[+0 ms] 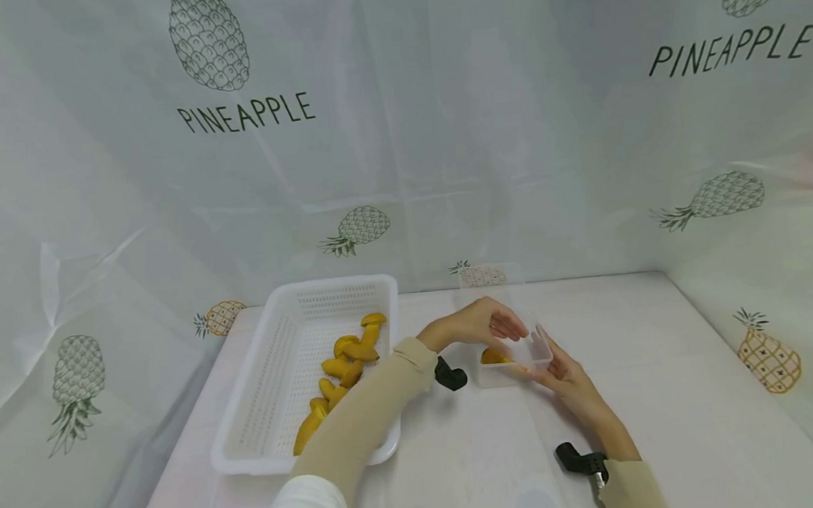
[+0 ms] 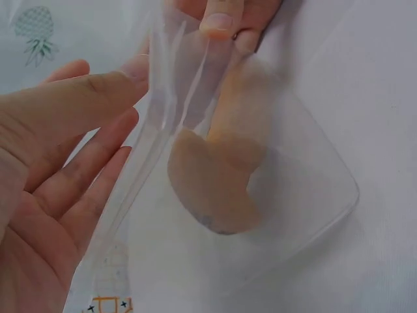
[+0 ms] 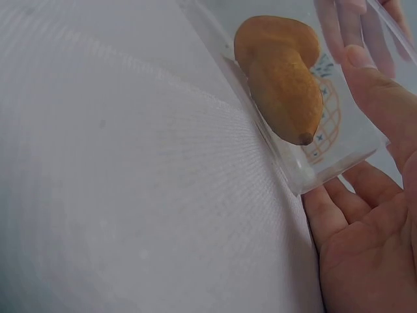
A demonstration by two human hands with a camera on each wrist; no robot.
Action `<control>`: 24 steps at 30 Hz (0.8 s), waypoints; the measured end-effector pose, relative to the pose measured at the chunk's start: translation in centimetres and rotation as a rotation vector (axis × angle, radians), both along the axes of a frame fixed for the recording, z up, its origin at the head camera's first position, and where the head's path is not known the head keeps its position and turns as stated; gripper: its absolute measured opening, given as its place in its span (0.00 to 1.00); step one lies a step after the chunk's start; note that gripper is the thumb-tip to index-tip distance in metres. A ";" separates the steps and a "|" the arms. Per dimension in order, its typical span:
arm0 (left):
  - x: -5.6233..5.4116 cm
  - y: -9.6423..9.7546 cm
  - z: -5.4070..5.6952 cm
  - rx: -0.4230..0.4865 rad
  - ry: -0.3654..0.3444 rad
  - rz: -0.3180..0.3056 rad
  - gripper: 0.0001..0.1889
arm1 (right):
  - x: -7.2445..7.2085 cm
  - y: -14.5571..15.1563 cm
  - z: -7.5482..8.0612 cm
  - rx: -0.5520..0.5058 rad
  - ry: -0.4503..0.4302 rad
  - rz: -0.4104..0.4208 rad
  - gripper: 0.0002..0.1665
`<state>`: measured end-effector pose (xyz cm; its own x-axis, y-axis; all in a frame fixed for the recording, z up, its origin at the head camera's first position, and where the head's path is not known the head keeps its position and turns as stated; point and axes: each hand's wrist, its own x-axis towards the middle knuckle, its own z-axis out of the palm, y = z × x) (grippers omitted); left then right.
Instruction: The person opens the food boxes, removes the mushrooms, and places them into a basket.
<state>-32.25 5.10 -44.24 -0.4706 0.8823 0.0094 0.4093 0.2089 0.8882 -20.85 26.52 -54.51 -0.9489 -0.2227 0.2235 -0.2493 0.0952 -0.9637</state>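
Note:
A clear plastic box [image 1: 507, 377] with its lid [image 1: 491, 276] raised at the back sits on the table to the right of the basket. One yellow-brown mushroom [image 3: 287, 78] lies inside, seen through the plastic in both wrist views. My right hand [image 1: 570, 384] grips the box at its right side, the thumb [image 3: 374, 85] against the plastic and the other fingers lower down. Over the box reaches my left hand [image 1: 478, 324], its fingers loosely bent and holding nothing. In the left wrist view its thumb [image 2: 98, 91] comes right up to the plastic wall.
A white perforated basket [image 1: 260, 390] stands on the left, holding several more mushrooms [image 1: 344, 368] along its right side; my left forearm crosses its near right corner. Behind the white-covered table [image 1: 671, 393] hangs a pineapple-print sheet [image 1: 548, 157].

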 end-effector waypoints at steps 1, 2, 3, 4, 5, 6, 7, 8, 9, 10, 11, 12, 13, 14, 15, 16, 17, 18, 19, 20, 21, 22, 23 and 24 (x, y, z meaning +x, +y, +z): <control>0.0 0.1 -0.1 -0.006 0.009 -0.006 0.21 | 0.0 0.0 0.0 -0.002 0.002 0.003 0.49; 0.0 0.3 -0.2 -0.013 0.018 -0.011 0.21 | 0.0 0.0 0.0 -0.003 0.006 0.004 0.49; 0.0 0.4 -0.3 -0.021 0.024 -0.018 0.21 | -0.1 0.0 0.0 -0.004 0.006 0.008 0.49; 0.0 0.4 -0.3 -0.031 0.030 -0.023 0.21 | -0.1 0.0 -0.1 -0.003 0.012 0.008 0.49; 0.0 0.6 -0.4 -0.041 0.036 -0.027 0.21 | -0.1 0.1 -0.1 -0.001 0.013 0.012 0.49; -0.1 0.7 -0.4 -0.054 0.041 -0.033 0.21 | -0.1 0.1 -0.1 0.000 0.017 0.012 0.49; -0.1 0.8 -0.4 -0.067 0.044 -0.043 0.20 | -0.1 0.2 -0.1 0.002 0.018 0.013 0.49; -0.1 1.0 -0.4 -0.081 0.050 -0.052 0.20 | -0.1 0.2 -0.1 0.003 0.022 0.012 0.49; -0.1 1.1 -0.4 -0.093 0.053 -0.062 0.20 | -0.1 0.2 -0.1 0.002 0.022 0.013 0.50; -0.1 1.3 -0.3 -0.102 0.056 -0.072 0.20 | -0.1 0.3 -0.1 0.002 0.025 0.012 0.50; -0.1 1.5 -0.3 -0.111 0.060 -0.080 0.19 | 0.0 0.3 0.0 0.003 0.024 0.014 0.50; -0.1 1.6 -0.3 -0.122 0.067 -0.088 0.19 | 0.0 0.3 0.0 0.006 0.023 0.009 0.50; -0.1 1.8 -0.3 -0.129 0.071 -0.097 0.20 | 0.0 0.4 0.1 0.011 0.021 0.007 0.50; -0.1 2.0 -0.3 -0.135 0.072 -0.102 0.20 | 0.1 0.3 0.1 0.014 0.016 0.002 0.50; -0.1 2.1 -0.3 -0.140 0.066 -0.105 0.20 | 0.1 0.3 0.2 0.021 0.009 0.000 0.50; -0.1 2.3 -0.4 -0.144 0.060 -0.109 0.20 | 0.1 0.3 0.2 0.028 0.004 -0.004 0.50; -0.1 2.4 -0.5 -0.147 0.047 -0.113 0.21 | 0.2 0.3 0.2 0.037 -0.001 -0.009 0.50; -0.1 2.5 -0.6 -0.149 0.034 -0.117 0.21 | 0.2 0.2 0.2 0.042 -0.007 -0.016 0.50; -0.1 2.6 -0.7 -0.151 0.020 -0.121 0.21 | 0.2 0.2 0.3 0.047 -0.011 -0.018 0.50; -0.1 2.8 -0.8 -0.151 0.009 -0.124 0.20 | 0.2 0.2 0.2 0.050 -0.014 -0.022 0.50; -0.1 2.8 -0.8 -0.151 0.004 -0.129 0.20 | 0.2 0.2 0.2 0.054 -0.014 -0.023 0.50; -0.1 2.9 -0.9 -0.152 -0.003 -0.131 0.20 | 0.2 0.2 0.2 0.057 -0.014 -0.025 0.50; -0.1 3.0 -1.0 -0.154 -0.007 -0.133 0.20 | 0.2 0.2 0.1 0.062 -0.014 -0.027 0.50; -0.1 3.1 -1.0 -0.160 -0.007 -0.132 0.19 | 0.1 0.3 0.1 0.065 -0.013 -0.028 0.50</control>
<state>-32.34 8.16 -45.27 -0.3508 0.9262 -0.1384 0.4362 0.2924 0.8510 -20.71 26.79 -54.43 -0.9577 -0.2102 0.1965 -0.2329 0.1648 -0.9584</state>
